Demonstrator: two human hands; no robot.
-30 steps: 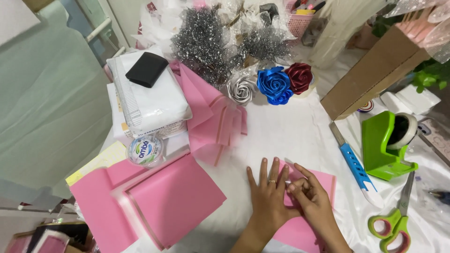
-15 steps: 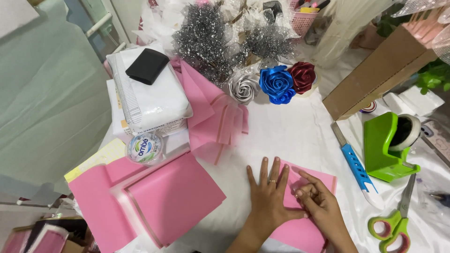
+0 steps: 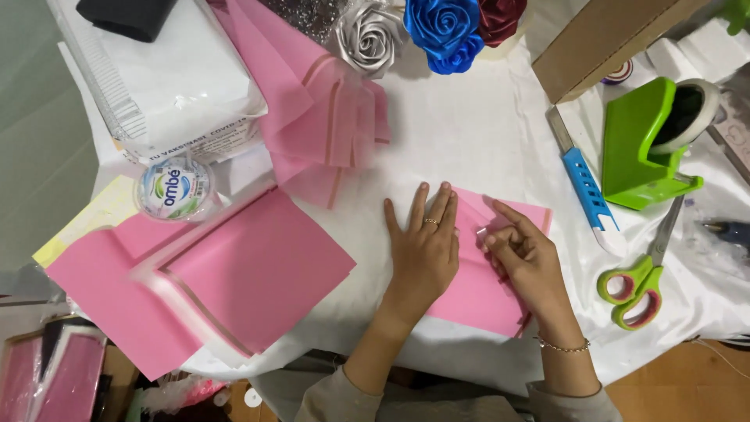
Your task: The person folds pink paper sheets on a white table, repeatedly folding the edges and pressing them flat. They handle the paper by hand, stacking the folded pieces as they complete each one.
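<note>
A pink paper sheet (image 3: 478, 291) lies on the white tablecloth (image 3: 461, 148) near the front edge. My left hand (image 3: 424, 244) rests flat on the sheet's left part, fingers together, a ring on one finger. Just to its right, my right hand (image 3: 521, 252) pinches a small clear piece against the sheet, with its index finger stretched out toward the far edge; a thin bracelet circles that wrist.
Larger pink sheets (image 3: 234, 273) lie at the left, a folded pink bundle (image 3: 328, 117) behind. A lidded cup (image 3: 175, 187) and white packets (image 3: 164, 86) stand far left. Silver, blue (image 3: 442, 30) and dark red fabric roses sit at the back. At the right lie a blue cutter (image 3: 587, 187), green tape dispenser (image 3: 648, 144), green scissors (image 3: 642, 273) and cardboard box (image 3: 601, 39).
The view has closed in on the table. My left hand stays flat on the pink sheet while my right fingers keep working at the small piece on it.
</note>
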